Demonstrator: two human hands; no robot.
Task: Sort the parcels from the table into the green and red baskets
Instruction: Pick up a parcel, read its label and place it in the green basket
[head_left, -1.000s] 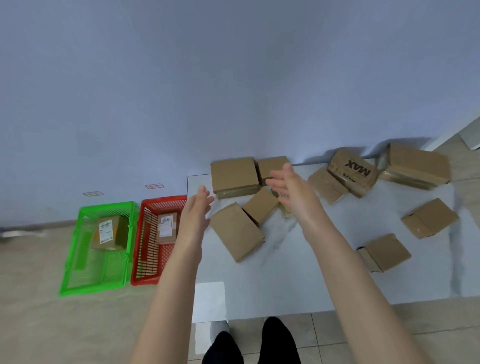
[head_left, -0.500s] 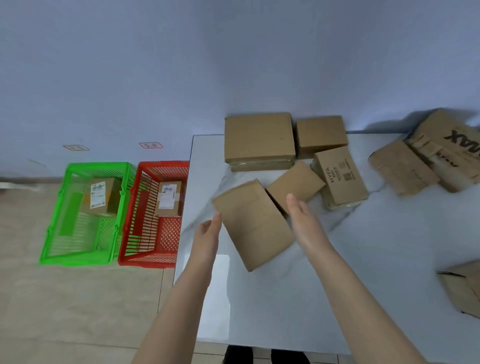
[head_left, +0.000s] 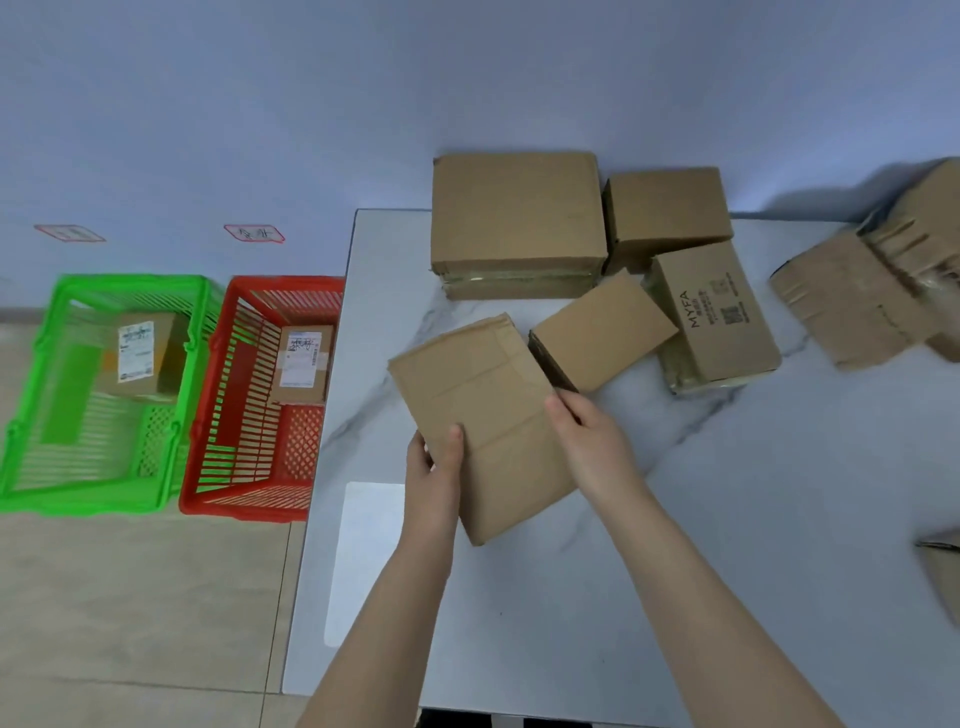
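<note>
The table (head_left: 727, 545) lies bare along its near half. Boxes (head_left: 519, 218) crowd its far side, one just beside the held parcel (head_left: 483, 405). The green basket (head_left: 78, 503) and red basket (head_left: 244, 510) stand open-topped on the floor at its left.

Right-edge parcels (head_left: 924, 228) are motion-blurred and cropped — as is one lower parcel (head_left: 943, 577) — while wall labels (head_left: 254, 233) are illegible and the left hand (head_left: 431, 478) hides its fingers under the flat parcel (head_left: 478, 395).

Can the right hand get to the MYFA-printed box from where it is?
Probably yes, once freed. Only bare white marble table lies between the right hand and the brown cardboard box printed MYFA, but that hand now grips the edge of the flat brown cardboard parcel.
</note>
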